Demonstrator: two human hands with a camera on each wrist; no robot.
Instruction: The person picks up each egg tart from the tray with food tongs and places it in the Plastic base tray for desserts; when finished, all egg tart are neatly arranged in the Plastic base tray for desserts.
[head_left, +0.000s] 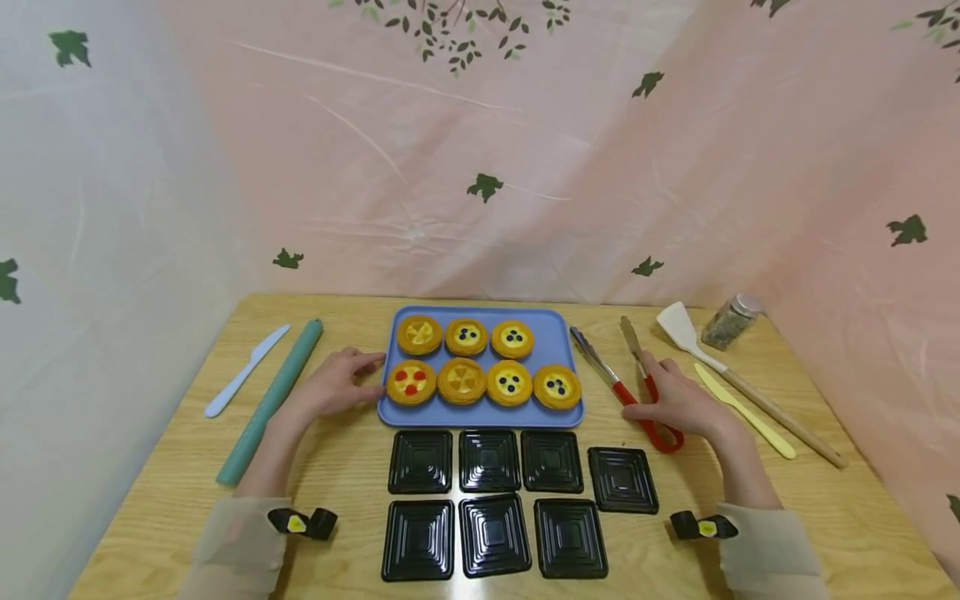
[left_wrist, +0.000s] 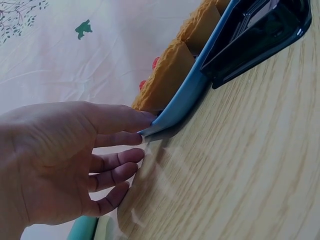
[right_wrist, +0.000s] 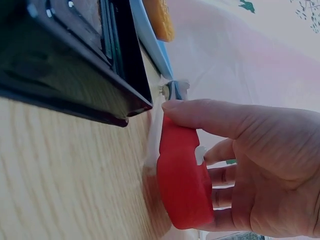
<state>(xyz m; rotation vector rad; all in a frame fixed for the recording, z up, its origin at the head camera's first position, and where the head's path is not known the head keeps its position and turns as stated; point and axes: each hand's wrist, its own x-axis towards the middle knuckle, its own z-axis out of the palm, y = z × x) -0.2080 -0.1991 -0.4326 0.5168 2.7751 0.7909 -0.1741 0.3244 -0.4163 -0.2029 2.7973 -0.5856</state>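
Note:
A blue tray [head_left: 480, 417] holds several round tarts in two rows, among them one tart with red pieces [head_left: 411, 383] and some with dark berry dots [head_left: 510, 383]. At the tray's left edge, my left hand [head_left: 337, 383] touches the rim with thumb and fingertips, its fingers loosely bent and spread. The left wrist view shows the thumb [left_wrist: 132, 119] against the tray's rim. Right of the tray, my right hand [head_left: 678, 400] grips red-handled metal tongs [head_left: 624, 394], thumb on one arm and fingers at the other. The tongs' arms stand apart.
Several square black plastic trays [head_left: 489, 461] lie in front of the blue tray. On the left are a teal rolling pin [head_left: 277, 396] and a pale blue knife [head_left: 247, 371]. A yellow knife [head_left: 742, 410], a spatula [head_left: 750, 392] and a shaker jar [head_left: 731, 322] lie at right.

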